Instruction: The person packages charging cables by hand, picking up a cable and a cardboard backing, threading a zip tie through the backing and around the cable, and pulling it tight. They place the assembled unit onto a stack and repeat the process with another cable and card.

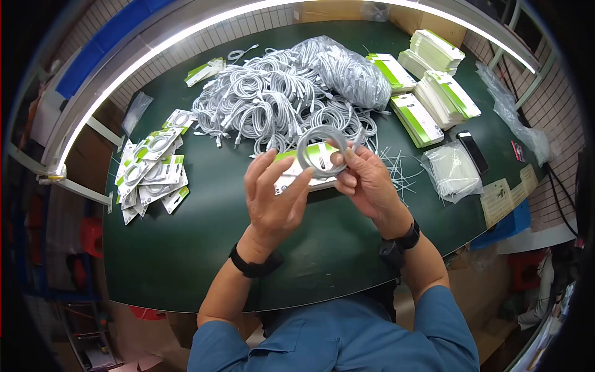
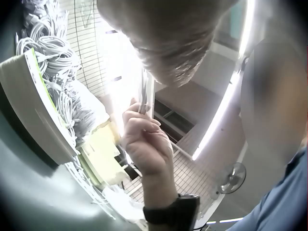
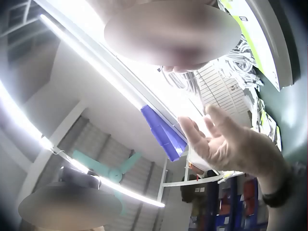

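A coiled grey-white cable [image 1: 302, 152] is held up over the middle of the table. My right hand [image 1: 370, 180] pinches the coil at its right side, near a plug end. My left hand [image 1: 271, 201] is raised on the other side, fingers spread, one fingertip right at the coil's lower left edge. The right wrist view shows those left fingers [image 3: 226, 124] fairly straight beside the coil. In the left wrist view the right hand [image 2: 149, 139] has its fingers curled at the cable. Beneath the coil lies a stack of green-and-white cards [image 1: 286, 183], partly hidden by the hands.
A big heap of coiled cables [image 1: 260, 99] and a plastic bag of cables [image 1: 350, 71] fill the back. Carded cables [image 1: 152, 170] pile at left. Card stacks [image 1: 416, 121], loose ties [image 1: 396, 170], a bag of ties [image 1: 454, 170] and a phone [image 1: 472, 150] are at right.
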`<state>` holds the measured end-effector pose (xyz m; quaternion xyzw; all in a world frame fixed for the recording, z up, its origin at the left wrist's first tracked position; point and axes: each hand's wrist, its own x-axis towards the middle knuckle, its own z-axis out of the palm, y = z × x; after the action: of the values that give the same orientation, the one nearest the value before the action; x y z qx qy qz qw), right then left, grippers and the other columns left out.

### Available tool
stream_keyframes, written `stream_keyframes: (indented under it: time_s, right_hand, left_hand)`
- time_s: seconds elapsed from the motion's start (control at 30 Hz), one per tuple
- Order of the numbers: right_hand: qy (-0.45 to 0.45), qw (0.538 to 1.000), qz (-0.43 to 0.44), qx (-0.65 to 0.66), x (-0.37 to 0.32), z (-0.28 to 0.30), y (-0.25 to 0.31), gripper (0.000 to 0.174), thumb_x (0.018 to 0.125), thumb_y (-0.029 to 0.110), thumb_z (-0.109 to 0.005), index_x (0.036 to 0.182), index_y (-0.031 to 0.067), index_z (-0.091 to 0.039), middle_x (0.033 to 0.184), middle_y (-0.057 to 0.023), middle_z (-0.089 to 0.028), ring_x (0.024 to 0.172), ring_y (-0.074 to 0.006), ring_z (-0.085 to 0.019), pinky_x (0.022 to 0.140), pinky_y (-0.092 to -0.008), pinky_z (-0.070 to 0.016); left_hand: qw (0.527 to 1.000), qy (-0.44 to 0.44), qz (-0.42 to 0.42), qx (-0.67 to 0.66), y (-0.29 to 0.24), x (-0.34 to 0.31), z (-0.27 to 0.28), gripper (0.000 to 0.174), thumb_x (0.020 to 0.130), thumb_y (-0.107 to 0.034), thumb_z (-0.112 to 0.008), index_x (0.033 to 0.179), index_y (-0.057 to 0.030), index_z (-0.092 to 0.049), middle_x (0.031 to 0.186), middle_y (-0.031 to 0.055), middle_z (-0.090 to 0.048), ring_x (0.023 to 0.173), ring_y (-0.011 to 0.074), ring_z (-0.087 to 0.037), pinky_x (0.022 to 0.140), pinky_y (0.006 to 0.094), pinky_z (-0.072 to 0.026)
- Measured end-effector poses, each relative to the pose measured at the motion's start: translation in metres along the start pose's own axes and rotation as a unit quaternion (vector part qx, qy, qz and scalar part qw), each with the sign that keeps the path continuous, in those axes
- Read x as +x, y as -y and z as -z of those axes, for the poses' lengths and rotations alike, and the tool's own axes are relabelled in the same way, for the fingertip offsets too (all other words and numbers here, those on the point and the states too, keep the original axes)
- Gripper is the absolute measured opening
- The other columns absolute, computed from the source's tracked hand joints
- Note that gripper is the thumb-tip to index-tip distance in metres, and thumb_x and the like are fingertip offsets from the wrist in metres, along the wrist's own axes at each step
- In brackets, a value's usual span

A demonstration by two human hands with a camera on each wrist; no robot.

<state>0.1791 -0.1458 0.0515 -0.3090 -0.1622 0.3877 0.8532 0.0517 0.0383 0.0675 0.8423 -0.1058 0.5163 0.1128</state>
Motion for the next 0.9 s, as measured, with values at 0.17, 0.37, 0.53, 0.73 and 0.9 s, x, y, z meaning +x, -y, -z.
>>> stream_keyframes:
  time_s: [0.17, 0.37, 0.53, 0.73, 0.9]
  right_hand:
    - [-0.005, 0.993, 0.111, -0.036, 0.001, -0.009, 0.001, 0.039, 0.116, 0.024, -0.052, 0.147, 0.0003, -0.056, 0.104, 0.0011, -0.065, 0.074, -0.0063, -0.056, 0.066, -0.0251, -0.0474]
    - [0.001, 0.984, 0.084, -0.157, -0.002, -0.024, -0.033, 0.044, 0.118, 0.029, -0.047, 0.144, -0.003, -0.058, 0.105, -0.0016, -0.068, 0.076, -0.0091, -0.061, 0.068, -0.0262, -0.0522]
    - [0.02, 0.984, 0.034, -0.174, -0.001, -0.019, -0.048, 0.045, 0.118, 0.032, -0.045, 0.143, -0.003, -0.058, 0.102, -0.0038, -0.068, 0.069, -0.0083, -0.059, 0.062, -0.0256, -0.0517]
    - [-0.005, 0.987, -0.037, -0.156, -0.006, -0.02, -0.052, 0.043, 0.117, 0.029, -0.049, 0.148, 0.0, -0.057, 0.092, -0.0001, -0.063, 0.059, -0.0059, -0.046, 0.054, -0.0227, -0.0451]
    - [0.06, 0.952, -0.068, -0.291, -0.011, -0.008, -0.044, 0.038, 0.117, 0.034, -0.048, 0.125, 0.0006, -0.064, 0.091, -0.0003, -0.06, 0.059, -0.0049, -0.046, 0.054, -0.0224, -0.0435]
  left_hand:
    - [0.874, 0.089, 0.341, -0.334, -0.008, -0.027, 0.014, 0.037, 0.1, -0.008, -0.071, 0.135, 0.0012, -0.066, 0.123, 0.017, -0.068, 0.099, 0.0204, -0.068, 0.079, 0.0325, -0.0563]
    - [0.579, 0.033, 0.533, -0.616, -0.006, -0.018, -0.009, 0.053, 0.117, -0.033, -0.045, 0.152, 0.0066, -0.05, 0.132, 0.0144, -0.067, 0.112, 0.0181, -0.067, 0.095, 0.0346, -0.055]
    - [0.447, -0.047, 0.573, -0.685, 0.009, -0.03, -0.014, 0.043, 0.118, -0.03, -0.039, 0.143, 0.0021, -0.055, 0.091, 0.0019, -0.067, 0.093, 0.0172, -0.066, 0.092, 0.0375, -0.0549]
    - [0.343, -0.065, 0.515, -0.783, 0.022, -0.05, -0.014, 0.043, 0.118, -0.028, -0.038, 0.148, 0.0002, -0.053, 0.086, 0.0019, -0.064, 0.074, 0.0151, -0.061, 0.083, 0.0365, -0.0576]
    - [0.461, 0.078, 0.53, -0.707, 0.032, -0.057, 0.0, 0.044, 0.117, -0.028, -0.044, 0.147, 0.0017, -0.056, 0.087, 0.0033, -0.065, 0.069, 0.0142, -0.061, 0.081, 0.0347, -0.0595]
